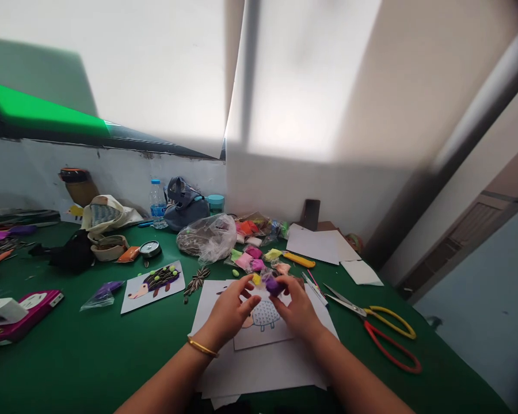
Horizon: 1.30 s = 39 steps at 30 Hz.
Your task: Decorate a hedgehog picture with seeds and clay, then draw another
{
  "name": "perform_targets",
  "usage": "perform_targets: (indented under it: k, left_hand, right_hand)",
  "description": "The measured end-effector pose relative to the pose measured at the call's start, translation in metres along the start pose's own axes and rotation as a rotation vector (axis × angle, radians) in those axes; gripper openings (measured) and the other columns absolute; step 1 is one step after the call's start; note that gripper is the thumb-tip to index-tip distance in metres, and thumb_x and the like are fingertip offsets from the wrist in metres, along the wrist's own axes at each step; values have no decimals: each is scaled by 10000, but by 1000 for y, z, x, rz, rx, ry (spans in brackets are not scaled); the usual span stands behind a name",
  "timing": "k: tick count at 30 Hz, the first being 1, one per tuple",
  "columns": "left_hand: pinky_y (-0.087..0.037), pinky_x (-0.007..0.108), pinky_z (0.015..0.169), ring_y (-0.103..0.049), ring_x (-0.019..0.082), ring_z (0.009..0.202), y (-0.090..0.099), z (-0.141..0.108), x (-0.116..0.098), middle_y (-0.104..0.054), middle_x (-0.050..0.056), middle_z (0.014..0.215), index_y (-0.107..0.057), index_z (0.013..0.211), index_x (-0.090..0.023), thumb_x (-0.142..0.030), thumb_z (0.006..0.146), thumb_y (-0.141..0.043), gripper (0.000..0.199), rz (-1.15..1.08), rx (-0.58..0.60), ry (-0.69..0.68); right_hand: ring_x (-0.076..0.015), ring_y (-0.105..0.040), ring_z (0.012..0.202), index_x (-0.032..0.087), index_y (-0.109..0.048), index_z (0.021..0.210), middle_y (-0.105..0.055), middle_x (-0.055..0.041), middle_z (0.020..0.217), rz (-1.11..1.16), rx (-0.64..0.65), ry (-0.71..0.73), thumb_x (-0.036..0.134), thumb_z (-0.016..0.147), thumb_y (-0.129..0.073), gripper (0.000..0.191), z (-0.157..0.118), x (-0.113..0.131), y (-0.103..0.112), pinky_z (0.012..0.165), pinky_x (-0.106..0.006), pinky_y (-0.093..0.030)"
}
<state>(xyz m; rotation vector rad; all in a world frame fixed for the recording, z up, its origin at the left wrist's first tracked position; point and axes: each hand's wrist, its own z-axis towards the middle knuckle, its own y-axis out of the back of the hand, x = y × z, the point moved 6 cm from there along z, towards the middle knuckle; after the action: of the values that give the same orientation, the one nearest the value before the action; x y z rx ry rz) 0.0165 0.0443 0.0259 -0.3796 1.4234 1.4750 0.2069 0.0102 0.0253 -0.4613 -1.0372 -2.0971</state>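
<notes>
My right hand (294,302) pinches a small purple lump (271,286) of clay, with some clear wrapping around it. My left hand (233,305) is beside it, fingers curved and apart, with nothing visibly gripped. A yellow bit (256,279) shows just past its fingertips; whether they touch is unclear. Beneath both hands lies a card with a drawn sheep-like animal (265,315), on larger white sheets (259,368). Small packets of coloured clay (244,261) are heaped beyond the hands.
Large scissors (365,313) lie open to the right, near a yellow cutter (299,260). A decorated hedgehog card (153,286), seeds (196,282) and a purple packet (103,293) are on the left. A magenta power strip (23,316) sits at far left. Bags and a bottle (157,204) stand behind.
</notes>
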Motion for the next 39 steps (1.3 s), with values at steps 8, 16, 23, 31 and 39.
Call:
perform_targets:
  k: [8,16,23,31,39]
  left_hand:
    - [-494,379,893,-634,257,1011,-20,-1,-19,-711,86,1101,-676,1138,-217,-389,961,-479,316,1,-31,-68]
    - [-507,380,885,-650,255,974,-25,-10,-26,-721,91,1038,-647,1244,-246,-340,979,-422,359,272,-52,-149]
    - [-533,322,788,-657,200,837,-18,-7,-7,-730,72,1023,-699,1135,-214,-442,976,-435,383,-155,-113,-75]
    - [-477,267,615,-582,164,635,-11,-9,-3,-633,16,686,-714,1044,-176,-516,942,-457,439,-282,-178,-5]
    - [-446,272,641,-571,169,687,-21,-18,-16,-613,14,736,-580,810,-210,-377,946,-455,250,-118,-205,-36]
  right_hand:
    - [-214,-647,933,252,-563,1182,-669,-77,1101,127,51,139,232,881,-632,309,-13,16,-15,796,-369,-567]
    - [-212,-642,884,242,-600,1082,-685,-61,1011,99,63,106,196,882,-601,206,-14,23,-19,799,-373,-556]
    - [-205,-637,938,266,-567,1150,-652,-58,1086,168,2,123,159,830,-605,339,-14,25,-11,807,-356,-564]
    - [-235,-598,1085,272,-576,1168,-607,-76,1157,291,13,42,257,864,-634,310,-13,20,-9,921,-400,-543]
    - [-202,-597,917,250,-616,1068,-619,-51,1003,320,56,41,321,910,-616,173,-15,39,-11,807,-340,-539]
